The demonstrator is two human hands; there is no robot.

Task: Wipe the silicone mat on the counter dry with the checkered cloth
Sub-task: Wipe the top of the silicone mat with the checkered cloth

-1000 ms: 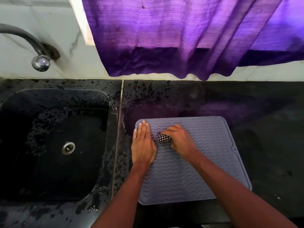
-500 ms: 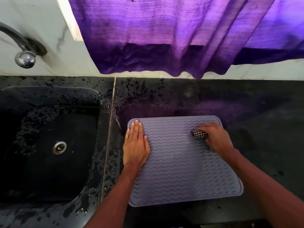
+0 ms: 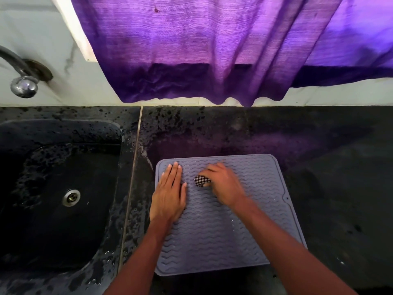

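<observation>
A grey silicone mat (image 3: 261, 211) with wavy ridges lies flat on the black counter (image 3: 331, 177), right of the sink. My left hand (image 3: 170, 194) rests flat on the mat's left side, fingers straight and pointing away from me. My right hand (image 3: 225, 184) grips a bunched black-and-white checkered cloth (image 3: 201, 180) and presses it on the mat's upper middle, close to my left thumb. Most of the cloth is hidden under my fingers. A few water drops show on the mat's lower middle.
A black sink (image 3: 32, 241) with a metal drain (image 3: 71, 197) lies to the left, wet and spotted with drops. A chrome tap (image 3: 23, 87) juts from the white wall. A purple curtain (image 3: 212, 50) hangs over the counter's back edge.
My right hand has swept the cloth from the mat's upper right back to the left, near my left hand. My left hand stays flat on the mat.
</observation>
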